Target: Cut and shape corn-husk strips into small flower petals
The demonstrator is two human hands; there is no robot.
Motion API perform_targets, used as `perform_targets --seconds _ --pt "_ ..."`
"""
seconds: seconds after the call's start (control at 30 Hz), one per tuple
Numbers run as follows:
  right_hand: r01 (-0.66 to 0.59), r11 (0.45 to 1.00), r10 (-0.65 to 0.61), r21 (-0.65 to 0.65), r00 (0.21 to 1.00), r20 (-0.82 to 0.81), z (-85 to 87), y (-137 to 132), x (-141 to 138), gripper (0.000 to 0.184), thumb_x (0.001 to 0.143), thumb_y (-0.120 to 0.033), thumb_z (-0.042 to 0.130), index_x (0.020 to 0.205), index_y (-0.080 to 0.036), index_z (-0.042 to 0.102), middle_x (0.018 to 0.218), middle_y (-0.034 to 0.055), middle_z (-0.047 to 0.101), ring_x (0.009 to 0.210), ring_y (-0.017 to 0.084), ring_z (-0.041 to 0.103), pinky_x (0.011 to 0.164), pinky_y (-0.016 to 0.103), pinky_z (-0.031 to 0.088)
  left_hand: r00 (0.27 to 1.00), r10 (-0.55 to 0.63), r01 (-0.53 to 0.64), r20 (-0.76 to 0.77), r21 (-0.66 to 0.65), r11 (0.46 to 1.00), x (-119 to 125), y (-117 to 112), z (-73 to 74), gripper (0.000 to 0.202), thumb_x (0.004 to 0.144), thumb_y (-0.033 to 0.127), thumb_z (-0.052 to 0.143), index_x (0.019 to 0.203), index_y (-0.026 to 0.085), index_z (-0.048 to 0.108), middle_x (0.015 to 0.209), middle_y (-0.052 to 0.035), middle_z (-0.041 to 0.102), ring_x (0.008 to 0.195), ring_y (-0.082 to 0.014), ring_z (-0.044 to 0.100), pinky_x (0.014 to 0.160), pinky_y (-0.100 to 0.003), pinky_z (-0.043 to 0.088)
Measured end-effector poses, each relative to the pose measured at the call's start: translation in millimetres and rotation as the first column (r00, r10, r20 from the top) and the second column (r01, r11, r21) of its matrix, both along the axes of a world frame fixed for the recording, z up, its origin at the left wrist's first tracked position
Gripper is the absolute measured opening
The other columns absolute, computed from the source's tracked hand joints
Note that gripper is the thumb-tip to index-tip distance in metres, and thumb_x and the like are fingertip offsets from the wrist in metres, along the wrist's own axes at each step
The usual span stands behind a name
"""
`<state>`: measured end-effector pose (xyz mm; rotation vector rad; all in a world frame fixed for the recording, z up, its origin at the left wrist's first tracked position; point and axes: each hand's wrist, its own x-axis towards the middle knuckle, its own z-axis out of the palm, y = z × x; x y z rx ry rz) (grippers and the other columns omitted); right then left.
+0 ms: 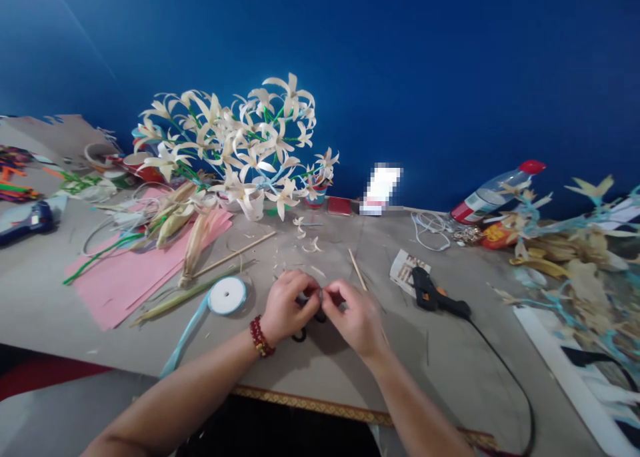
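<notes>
left hand (286, 308) and right hand (356, 318) pinch what seem scissors (301, 334).

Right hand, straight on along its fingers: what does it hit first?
Probably the left hand: the right hand points left at it, fingertips about touching over dark scissors. Depth is unclear.

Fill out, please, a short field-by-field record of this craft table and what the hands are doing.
Left hand: fingers curled, tips meeting the other hand's; red bead bracelet on wrist
Right hand: fingers curled; anything pinched is too small to tell
Under hands: black scissors
Left of hands: ribbon spool, pink paper
Right of hands: black glue gun
Behind: cream flower bouquet, bottle
</notes>
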<state>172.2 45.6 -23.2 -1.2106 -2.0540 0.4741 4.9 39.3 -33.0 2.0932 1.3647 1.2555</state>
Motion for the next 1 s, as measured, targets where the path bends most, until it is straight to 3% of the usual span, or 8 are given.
perform_targets --seconds 0.23,0.4,0.5,0.77,0.9,1.0 --pt "0.053 0.997 -0.049 0.052 0.997 -0.067 0.3 1.5 4.3 0.011 0.087 -0.021 0.055 0.078 -0.022 0.060 0.064 -0.0024 0.065 0.058 0.014 0.061 0.061 0.024 0.044 0.982 0.155 -0.144 0.108 -0.100 0.984 -7.6 3.9 -3.8 0.011 0.081 0.014 0.050 0.075 0.021 0.057 0.068 0.0004 0.061 0.065 -0.0149 0.057 0.064 -0.026 0.045" --pt "-0.003 1.000 0.004 0.024 1.000 -0.020 0.8 0.4 1.5 0.011 0.088 -0.022 0.055 0.078 -0.022 0.060 0.066 -0.0012 0.067 0.060 0.015 0.063 0.061 0.024 0.044 0.995 -0.015 0.022 0.095 -0.073 0.997 -5.6 0.7 -0.7 0.009 0.085 0.020 0.053 0.090 0.020 0.061 0.079 -0.0029 0.065 0.077 -0.0180 0.061 0.074 -0.031 0.047" --pt "0.002 1.000 -0.002 0.015 1.000 0.016 0.4 -0.5 -0.2 0.011 0.088 -0.023 0.056 0.078 -0.022 0.060 0.066 -0.0009 0.067 0.060 0.015 0.062 0.060 0.025 0.043 0.999 -0.044 0.045 0.026 -0.029 0.999 -2.4 -0.4 -0.2 0.006 0.084 0.018 0.055 0.080 0.021 0.059 0.073 -0.0019 0.064 0.073 -0.0183 0.059 0.074 -0.032 0.046" --pt "0.048 0.998 -0.045 0.049 0.997 -0.071 1.1 1.5 4.1 0.011 0.087 -0.020 0.055 0.077 -0.022 0.060 0.063 -0.0026 0.064 0.057 0.014 0.061 0.061 0.024 0.044 0.981 0.152 -0.143 0.119 -0.083 0.986 -10.9 4.8 -1.1 0.009 0.083 0.015 0.052 0.077 0.020 0.057 0.073 -0.0012 0.064 0.070 -0.0164 0.060 0.069 -0.028 0.047" --pt "0.008 0.999 -0.007 0.032 0.999 -0.046 -0.2 0.9 2.6 0.011 0.088 -0.022 0.055 0.078 -0.022 0.060 0.065 -0.0016 0.066 0.058 0.014 0.062 0.060 0.024 0.045 0.992 0.001 0.009 0.126 -0.082 0.997 -7.4 2.3 1.8 0.008 0.085 0.018 0.053 0.088 0.020 0.060 0.080 -0.0024 0.067 0.076 -0.0172 0.062 0.074 -0.030 0.048" --pt "-0.003 1.000 0.003 0.031 1.000 -0.019 -0.4 -0.2 1.0 0.012 0.089 -0.023 0.055 0.078 -0.022 0.060 0.067 -0.0006 0.067 0.060 0.015 0.062 0.060 0.024 0.045 0.996 -0.035 0.040 0.087 -0.061 0.997 -2.3 0.9 2.4 0.007 0.082 0.016 0.055 0.080 0.021 0.059 0.072 -0.0010 0.064 0.072 -0.0168 0.060 0.073 -0.030 0.047"
